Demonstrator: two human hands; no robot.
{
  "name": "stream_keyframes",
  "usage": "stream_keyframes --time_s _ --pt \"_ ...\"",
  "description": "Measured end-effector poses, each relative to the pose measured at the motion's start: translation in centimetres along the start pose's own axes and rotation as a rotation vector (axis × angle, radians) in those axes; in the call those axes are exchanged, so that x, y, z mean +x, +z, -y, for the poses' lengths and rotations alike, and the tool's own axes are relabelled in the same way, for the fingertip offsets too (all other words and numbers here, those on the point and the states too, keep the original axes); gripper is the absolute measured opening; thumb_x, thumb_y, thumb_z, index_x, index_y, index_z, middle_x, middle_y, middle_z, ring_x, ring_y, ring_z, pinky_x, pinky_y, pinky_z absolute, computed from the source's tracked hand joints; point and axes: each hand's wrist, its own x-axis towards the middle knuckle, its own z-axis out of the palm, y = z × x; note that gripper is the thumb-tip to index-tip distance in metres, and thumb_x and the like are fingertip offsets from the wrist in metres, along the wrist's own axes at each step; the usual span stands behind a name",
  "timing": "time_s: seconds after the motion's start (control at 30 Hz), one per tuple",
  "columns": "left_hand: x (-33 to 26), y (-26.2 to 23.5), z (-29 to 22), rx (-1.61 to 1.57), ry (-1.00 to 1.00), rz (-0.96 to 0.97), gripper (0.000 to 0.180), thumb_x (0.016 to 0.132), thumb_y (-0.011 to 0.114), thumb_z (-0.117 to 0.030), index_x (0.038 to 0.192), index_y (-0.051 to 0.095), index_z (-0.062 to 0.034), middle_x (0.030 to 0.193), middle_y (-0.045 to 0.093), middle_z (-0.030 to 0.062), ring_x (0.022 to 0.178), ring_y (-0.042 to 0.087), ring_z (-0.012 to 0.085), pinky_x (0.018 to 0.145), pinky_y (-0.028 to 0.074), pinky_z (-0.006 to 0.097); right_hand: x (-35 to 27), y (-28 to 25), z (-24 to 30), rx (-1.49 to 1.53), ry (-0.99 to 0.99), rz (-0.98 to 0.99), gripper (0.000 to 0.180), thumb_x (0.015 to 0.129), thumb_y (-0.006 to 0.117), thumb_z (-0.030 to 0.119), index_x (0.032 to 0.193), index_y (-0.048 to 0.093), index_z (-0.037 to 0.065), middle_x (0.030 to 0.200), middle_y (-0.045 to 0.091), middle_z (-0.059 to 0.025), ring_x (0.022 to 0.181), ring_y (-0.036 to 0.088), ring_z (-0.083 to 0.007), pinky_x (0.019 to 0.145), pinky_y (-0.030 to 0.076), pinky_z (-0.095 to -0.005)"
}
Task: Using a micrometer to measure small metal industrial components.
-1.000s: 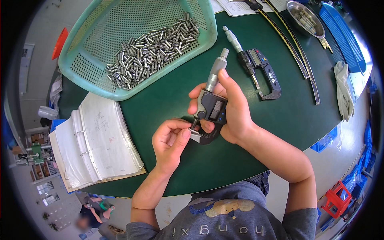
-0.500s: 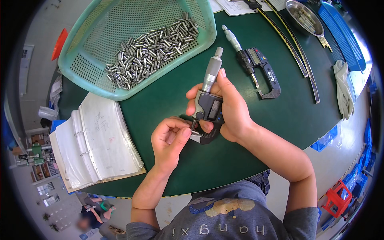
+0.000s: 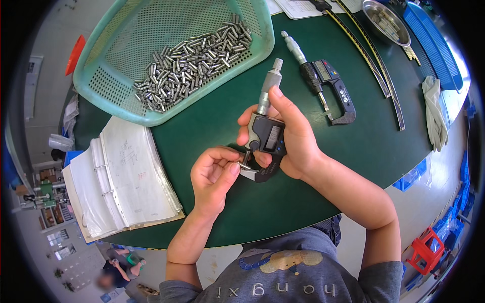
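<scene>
My right hand (image 3: 293,129) is closed round a digital micrometer (image 3: 262,132), its thumb on the grey thimble and its palm beside the small display. Between the thumb and fingers of my left hand (image 3: 214,174) is a small metal pin (image 3: 244,165), pinched at the micrometer's jaws. Whether both jaw faces touch the pin I cannot tell. Up and left stands a green plastic basket (image 3: 174,112) with a heap of metal pins (image 3: 189,68) like it. A second digital micrometer (image 3: 328,83) lies on the green table (image 3: 303,202), right of my right hand.
An open ring binder (image 3: 139,177) lies at the left. Two long calipers (image 3: 366,53), a metal bowl (image 3: 386,22), a blue basket (image 3: 439,45) and a pale glove (image 3: 433,113) are at the right. A red stool (image 3: 427,250) stands on the floor; another person (image 3: 118,270) is far off, lower left.
The micrometer has turned slightly in my right hand, and my right thumb has shifted a little along the thimble. My left hand has barely moved and still pinches the pin.
</scene>
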Motion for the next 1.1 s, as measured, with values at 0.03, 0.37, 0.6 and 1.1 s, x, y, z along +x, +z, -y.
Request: stream_keyframes --time_s 0.03,0.37,0.6,1.1 --pt "0.00 0.06 -0.07 -0.004 0.001 0.010 0.013 0.078 0.053 0.001 0.090 0.049 0.0025 0.089 0.054 0.0085 0.080 0.052 0.0104 0.070 0.040 0.021 0.01 -0.03 -0.02 0.000 -0.001 -0.002 0.055 0.083 0.031 0.051 0.082 0.051 0.000 0.064 0.055 -0.0101 0.037 0.043 -0.0122 0.040 0.038 -0.0245" --pt "0.00 -0.42 0.04 0.023 -0.019 0.039 0.011 0.079 0.053 -0.001 0.089 0.049 0.0021 0.086 0.055 0.0078 0.079 0.052 0.0110 0.070 0.040 0.022 -0.02 0.16 -0.17 0.045 0.009 0.006 0.058 0.085 0.023 0.051 0.085 0.051 0.000 0.065 0.055 -0.0104 0.038 0.042 -0.0124 0.041 0.038 -0.0248" --pt "0.03 -0.12 -0.03 0.006 -0.010 0.014 0.011 0.079 0.053 -0.001 0.089 0.049 0.0018 0.087 0.055 0.0077 0.080 0.052 0.0109 0.070 0.040 0.022 -0.04 0.04 -0.02 0.059 0.024 0.029 0.056 0.084 0.027 0.050 0.085 0.051 0.000 0.065 0.055 -0.0104 0.037 0.042 -0.0123 0.041 0.038 -0.0246" --pt "0.08 -0.05 -0.22 0.031 -0.044 0.066 0.013 0.080 0.052 -0.002 0.090 0.048 0.0023 0.088 0.054 0.0093 0.084 0.053 0.0138 0.077 0.041 0.025 0.18 -0.07 -0.42 -0.011 -0.038 0.015 0.057 0.086 0.026 0.050 0.083 0.052 -0.001 0.063 0.055 -0.0100 0.036 0.043 -0.0121 0.039 0.038 -0.0243"
